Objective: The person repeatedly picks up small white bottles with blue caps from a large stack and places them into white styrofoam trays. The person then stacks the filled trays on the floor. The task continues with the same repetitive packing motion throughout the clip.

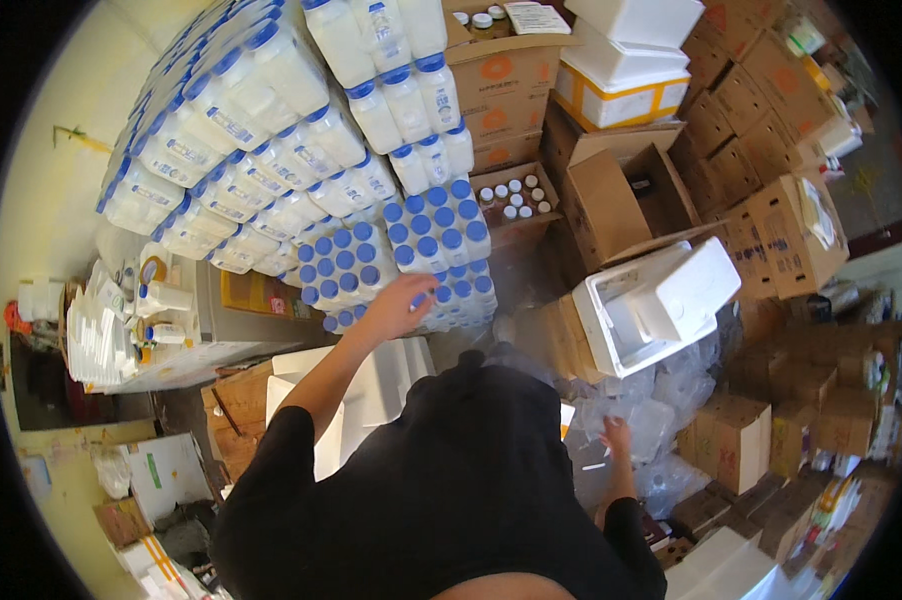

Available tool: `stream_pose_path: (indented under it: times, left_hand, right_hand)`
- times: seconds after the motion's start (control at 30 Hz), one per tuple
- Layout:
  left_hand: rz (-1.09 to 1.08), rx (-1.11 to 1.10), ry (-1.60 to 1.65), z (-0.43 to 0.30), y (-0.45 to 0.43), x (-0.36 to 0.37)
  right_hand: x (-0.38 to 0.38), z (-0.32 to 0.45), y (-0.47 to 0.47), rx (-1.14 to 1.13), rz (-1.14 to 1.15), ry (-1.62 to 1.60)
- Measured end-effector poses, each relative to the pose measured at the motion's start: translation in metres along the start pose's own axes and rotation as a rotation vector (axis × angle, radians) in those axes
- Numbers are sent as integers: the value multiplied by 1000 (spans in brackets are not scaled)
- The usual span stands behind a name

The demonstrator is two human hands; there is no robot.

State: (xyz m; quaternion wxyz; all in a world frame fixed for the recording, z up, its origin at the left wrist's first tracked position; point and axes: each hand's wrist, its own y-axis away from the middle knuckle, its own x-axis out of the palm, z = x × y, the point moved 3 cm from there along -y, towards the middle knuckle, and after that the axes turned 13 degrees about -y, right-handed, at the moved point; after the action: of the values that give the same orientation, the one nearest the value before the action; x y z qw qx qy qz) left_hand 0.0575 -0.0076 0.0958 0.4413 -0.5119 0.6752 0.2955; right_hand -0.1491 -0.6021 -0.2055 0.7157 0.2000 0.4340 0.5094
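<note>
My left hand (402, 306) reaches forward over packs of white bottles (437, 225) with blue screw caps. Its fingers are bent beside a blue cap (419, 301); whether they grip it I cannot tell. Just left of the wrist stands another shrink-wrapped pack of blue-capped bottles (338, 262). Low at my right side hangs my right hand (616, 435), nothing visible in it, fingers loosely apart. Crumpled clear plastic bags (646, 412) lie around and behind it.
Tall stacks of bottle packs (263, 150) rise ahead. An open foam box (608, 322) stands on the right, with an open carton (631, 195) beyond. White foam boxes (376, 375) sit left of my body, near a cluttered counter (188, 330). More cartons (728, 435) line the right.
</note>
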Motion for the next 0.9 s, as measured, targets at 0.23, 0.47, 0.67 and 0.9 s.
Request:
stream_pose_path:
  times: [0.23, 0.47, 0.67, 0.9]
  left_hand:
    - [542, -108, 18, -23, 46, 50]
    - [278, -631, 222, -43, 128, 73]
    - [-83, -998, 352, -81, 155, 95]
    - [-112, -980, 374, -56, 131, 78]
  right_hand:
    - [202, 324, 83, -958, 490, 73]
    - [349, 522, 186, -1242, 941, 277]
    - [420, 555, 199, -1358, 939, 663]
    - [384, 574, 169, -1432, 765, 777]
